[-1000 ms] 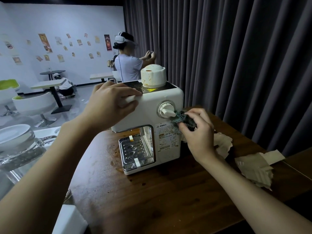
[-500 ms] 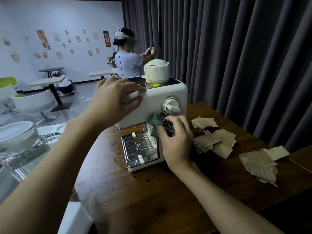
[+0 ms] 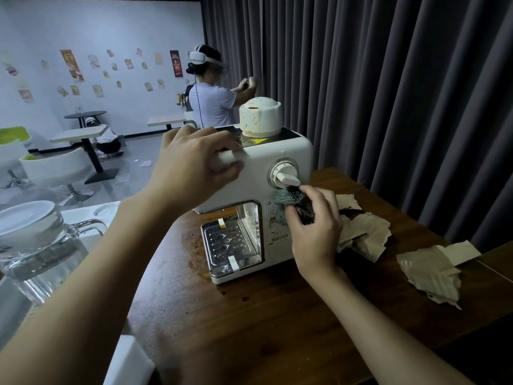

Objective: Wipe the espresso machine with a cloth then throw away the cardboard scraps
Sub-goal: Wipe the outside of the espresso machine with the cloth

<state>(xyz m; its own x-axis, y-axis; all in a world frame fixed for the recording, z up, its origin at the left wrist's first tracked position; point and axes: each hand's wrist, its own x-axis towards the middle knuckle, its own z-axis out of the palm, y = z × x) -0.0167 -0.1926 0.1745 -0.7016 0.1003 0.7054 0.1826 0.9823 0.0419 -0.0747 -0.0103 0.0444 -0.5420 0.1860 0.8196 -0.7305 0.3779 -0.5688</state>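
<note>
Right hand (image 3: 315, 234) clutches the cloth (image 3: 288, 196) under the dial (image 3: 284, 175); cardboard scraps (image 3: 369, 234) lie just frame-right; left hand (image 3: 188, 173) clasps the espresso machine (image 3: 249, 187).

The espresso machine (image 3: 258, 173) is glossy white. Its lid (image 3: 259, 116) is more of a cream, with rusty brown speckles all over. There's a little yellow sticker (image 3: 259, 140) on its dark top, and the drip tray (image 3: 230, 243) is shiny chrome. The cloth (image 3: 286, 197) is fuzzy grey-teal with a dark check. Cardboard scraps (image 3: 369, 234) out at the machine's 3 o'clock are pale beige. The bench (image 3: 277, 329) is dark brown wood grain, and the curtain (image 3: 388, 79) is charcoal grey.
</note>
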